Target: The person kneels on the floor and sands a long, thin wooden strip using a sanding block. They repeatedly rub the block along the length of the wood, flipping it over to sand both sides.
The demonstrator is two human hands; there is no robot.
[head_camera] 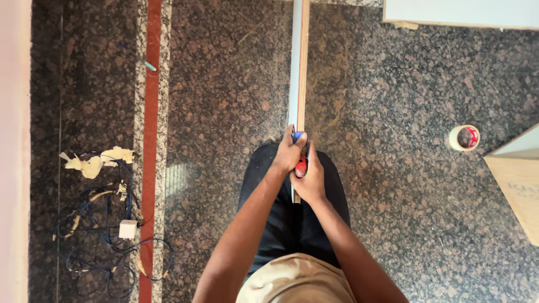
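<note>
The board [298, 62], a long narrow strip, is stood on edge on the stone floor [393, 168] and looks stiff and light; it is best gripped at its near end. A small red and blue tool [301, 160] is clasped against it by the left hand [289, 154] and right hand [310, 180]. No containers are seen; 1 tape roll [464, 137] lies well apart.

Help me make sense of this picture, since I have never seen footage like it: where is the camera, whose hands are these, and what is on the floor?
The camera sits on a person's head and looks straight down. Their left hand and right hand together grip a small red and blue tool against a long narrow board standing on edge. Below is a speckled granite floor. On it lie a roll of tape, a tangle of blue cable with a white plug, and plywood panels at the right.
</note>
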